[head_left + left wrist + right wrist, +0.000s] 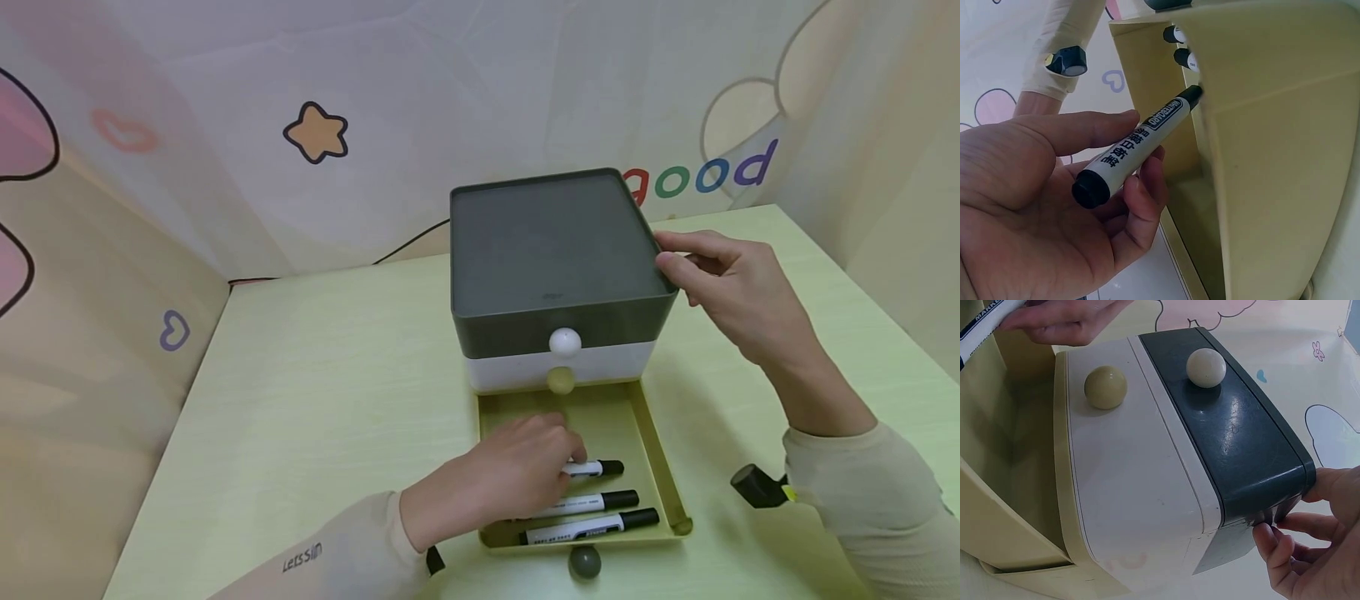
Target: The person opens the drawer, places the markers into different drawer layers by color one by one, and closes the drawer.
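A small three-tier drawer box, with a dark grey top tier (555, 250), a white middle tier and a yellow bottom tier, stands on the table. Its yellow bottom drawer (660, 450) is pulled out towards me. Over that drawer, my left hand (517, 467) pinches a whiteboard marker (1141, 134), white with black ends, between thumb and fingers. Two similar markers (618, 500) (588, 529) lie on the drawer floor nearer its front. My right hand (742, 292) touches the right side of the grey tier near the rim with its fingertips.
Round knobs sit on the fronts: a white one (565, 342), a yellow one (561, 381) and a dark grey one (585, 562). A printed curtain (375, 125) hangs behind the light green table (322, 375). Black wrist cameras (759, 486) are strapped to both wrists.
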### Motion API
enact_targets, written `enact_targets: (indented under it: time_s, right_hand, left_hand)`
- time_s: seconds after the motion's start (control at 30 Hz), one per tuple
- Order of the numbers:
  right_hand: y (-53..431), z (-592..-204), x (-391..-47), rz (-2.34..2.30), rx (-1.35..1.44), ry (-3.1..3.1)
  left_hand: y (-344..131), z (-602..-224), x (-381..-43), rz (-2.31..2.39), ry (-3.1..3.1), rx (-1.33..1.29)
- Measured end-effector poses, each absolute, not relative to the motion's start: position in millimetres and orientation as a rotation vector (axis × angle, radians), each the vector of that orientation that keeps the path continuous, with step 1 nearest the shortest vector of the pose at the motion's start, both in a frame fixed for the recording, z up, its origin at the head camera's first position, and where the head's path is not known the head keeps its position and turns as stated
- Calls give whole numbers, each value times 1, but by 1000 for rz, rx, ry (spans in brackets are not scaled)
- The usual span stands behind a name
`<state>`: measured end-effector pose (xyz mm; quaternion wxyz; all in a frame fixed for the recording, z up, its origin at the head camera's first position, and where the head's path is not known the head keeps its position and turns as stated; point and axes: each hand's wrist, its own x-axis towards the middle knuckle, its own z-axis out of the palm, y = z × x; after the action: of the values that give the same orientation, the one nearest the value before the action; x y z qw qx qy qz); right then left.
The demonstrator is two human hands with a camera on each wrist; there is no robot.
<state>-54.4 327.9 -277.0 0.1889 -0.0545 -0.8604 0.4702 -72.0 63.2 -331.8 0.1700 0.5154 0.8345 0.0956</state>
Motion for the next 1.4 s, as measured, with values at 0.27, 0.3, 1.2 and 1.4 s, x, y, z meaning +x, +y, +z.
enact_targets:
  time_s: [0.27,0.3,1.2,1.4]
  right_hand:
    - [328,-277,-54,1324,-159,-2426]
    - [328,-277,-54,1322,-160,-2428]
    - [327,-278,-55,1318,-182,-2425]
    - [327,-277,-57,1307,-206,-2424]
  left_hand:
    - [62,-333,-72,277,2396,1429]
    - [61,-333,-72,277,2404,1426]
    - [10,-361,-13,739,2467,1662]
    - [9,-372,-5,733,2504,1799]
